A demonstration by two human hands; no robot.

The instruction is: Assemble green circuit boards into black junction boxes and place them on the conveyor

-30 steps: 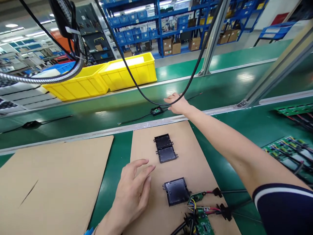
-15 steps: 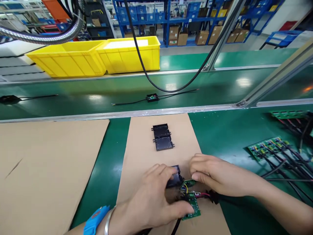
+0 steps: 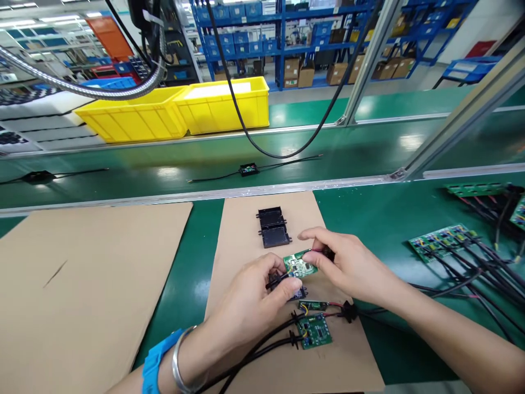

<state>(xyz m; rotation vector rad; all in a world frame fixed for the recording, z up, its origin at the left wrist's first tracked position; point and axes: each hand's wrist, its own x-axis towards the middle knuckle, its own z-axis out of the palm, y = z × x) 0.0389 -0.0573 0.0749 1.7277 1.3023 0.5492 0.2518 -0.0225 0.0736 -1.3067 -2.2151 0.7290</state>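
A small green circuit board is raised between my two hands. My left hand is closed at its left end, where a black cable joins it. With thumb and fingers, my right hand pinches the board's right end, beside a dark red wire. Partly hidden under the board and my left thumb is a black plastic case. Just below lie a narrow circuit board and a squarer circuit board, wired to black cables. An opened black case rests farther up the cardboard.
A cardboard sheet lies under the work, and a larger cardboard sheet is at left. Wired boards sit at right. Beyond the metal rail, a cased board and yellow bins stand behind a hanging cable.
Both hands have shifted from the lower boards to a circuit board now lifted above the black case. The lower boards now lie uncovered. The view has tilted slightly upward.
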